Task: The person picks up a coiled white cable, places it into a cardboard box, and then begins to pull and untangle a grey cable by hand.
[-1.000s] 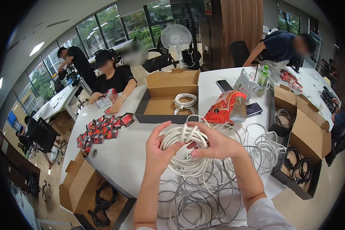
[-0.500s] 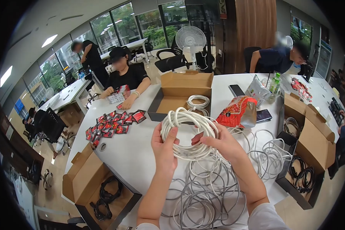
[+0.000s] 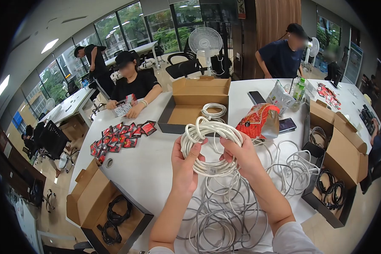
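Observation:
A thick coil of white cable [image 3: 207,170] is held up over the table between both hands. My left hand [image 3: 186,163] wraps around the coil's left side, thumb on top. On the right side, my right hand [image 3: 238,154] grips the same coil with its thumb over the loops. Below my forearms lies a tangle of grey and white cables [image 3: 228,216], and more loose white cable [image 3: 298,171] spreads to the right. Beyond the coil, an open cardboard box [image 3: 186,111] contains a smaller white cable coil [image 3: 214,111].
An open box [image 3: 137,218] at the left holds black cables [image 3: 118,211]. Another open box [image 3: 340,216] at right has black cables too. An orange-red bag [image 3: 258,120], phones [image 3: 287,125] and red packets [image 3: 118,137] lie on the table [image 3: 144,161]. A co-worker [image 3: 135,86] handles packets.
My right thumb has shifted along the coil, and the reddish piece seen beside it is no longer visible. The person at the back right has straightened up.

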Motion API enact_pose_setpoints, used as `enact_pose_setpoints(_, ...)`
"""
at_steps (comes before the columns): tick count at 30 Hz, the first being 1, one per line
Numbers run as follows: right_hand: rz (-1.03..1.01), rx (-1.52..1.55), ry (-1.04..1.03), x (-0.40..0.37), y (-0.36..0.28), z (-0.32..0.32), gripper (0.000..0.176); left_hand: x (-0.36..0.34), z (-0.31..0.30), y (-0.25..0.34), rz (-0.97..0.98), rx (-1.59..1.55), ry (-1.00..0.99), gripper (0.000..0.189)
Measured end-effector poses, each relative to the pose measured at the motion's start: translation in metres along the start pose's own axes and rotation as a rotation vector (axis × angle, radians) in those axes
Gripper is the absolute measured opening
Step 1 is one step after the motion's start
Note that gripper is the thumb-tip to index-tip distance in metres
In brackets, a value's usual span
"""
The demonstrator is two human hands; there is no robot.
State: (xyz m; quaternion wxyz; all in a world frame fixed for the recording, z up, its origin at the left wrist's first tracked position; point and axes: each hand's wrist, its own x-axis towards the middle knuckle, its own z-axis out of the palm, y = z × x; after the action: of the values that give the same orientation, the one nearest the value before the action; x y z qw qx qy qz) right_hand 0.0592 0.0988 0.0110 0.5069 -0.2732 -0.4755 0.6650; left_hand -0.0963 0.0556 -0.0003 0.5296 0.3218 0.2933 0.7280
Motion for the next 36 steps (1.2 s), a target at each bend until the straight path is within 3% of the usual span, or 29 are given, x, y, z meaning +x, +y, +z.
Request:
enact_pose_setpoints(9, -0.052, -0.081, 0.057, 0.000, -0.007, -0.007, 0.013, -0.004, -0.002, 0.012, -0.151, -0.054, -0.153, 0.052)
enact_pose_setpoints(18, -0.077, 0.035, 0.092, 0.003, -0.002, -0.011, 0.012, -0.004, 0.004, 0.007, 0.049, 0.189, -0.247, 0.073)
enact_pose_setpoints(36, -0.062, -0.030, 0.063, 0.005, -0.003, -0.012, 0.011, 0.000, -0.001, 0.018, -0.052, 0.061, -0.240, 0.064)
